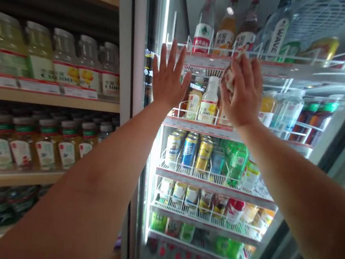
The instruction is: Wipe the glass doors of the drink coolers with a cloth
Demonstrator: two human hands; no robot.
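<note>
My left hand is raised with its fingers spread, palm turned toward the front of a lit drinks fridge; it looks flat against the glass. To its right, my right hand presses a crumpled cloth at about the same height. Part of the cloth shows past the thumb and fingertips. Behind the hands, a red-capped bottle stands on the top shelf, and a white-capped bottle is on the shelf below. The palms are hidden.
Lower fridge shelves hold a blue can, a gold can and green bottles behind wire rails. On the left, an open wooden shelf unit carries rows of bottled drinks. A grey upright divides it from the fridge.
</note>
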